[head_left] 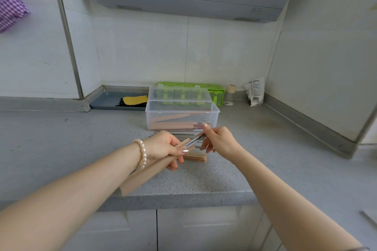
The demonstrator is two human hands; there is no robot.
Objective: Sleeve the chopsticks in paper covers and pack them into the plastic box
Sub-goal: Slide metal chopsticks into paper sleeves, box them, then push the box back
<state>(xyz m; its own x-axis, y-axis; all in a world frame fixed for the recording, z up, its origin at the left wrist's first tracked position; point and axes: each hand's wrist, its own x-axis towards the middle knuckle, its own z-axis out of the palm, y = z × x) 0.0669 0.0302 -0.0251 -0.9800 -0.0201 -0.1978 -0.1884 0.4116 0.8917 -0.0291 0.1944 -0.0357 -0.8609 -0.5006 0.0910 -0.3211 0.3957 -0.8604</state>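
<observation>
A grey speckled worktop [61,138] is carrying everything, running back to a tiled wall. Toward the back, a clear plastic box [182,117] is standing open with its lid [179,94] tipped up behind it, and several sleeved chopsticks [173,125] are lying inside along its floor. Behind the box a green container [216,89] is sitting against the wall, with a grey tray [106,101] to its left.

In front of the box, the left hand [163,147] is gripping a long tan paper cover [142,175], its grip closed around the cover's upper end while the rest is slanting down toward the worktop's edge. The right hand [219,139] is pinching a pair of metal chopsticks [194,140] between thumb and fingers, their tips sitting at the cover's mouth. Loose metal chopsticks [173,135] are lying just beyond the hands, and a small stack of paper covers [196,158] is resting beneath them.
</observation>
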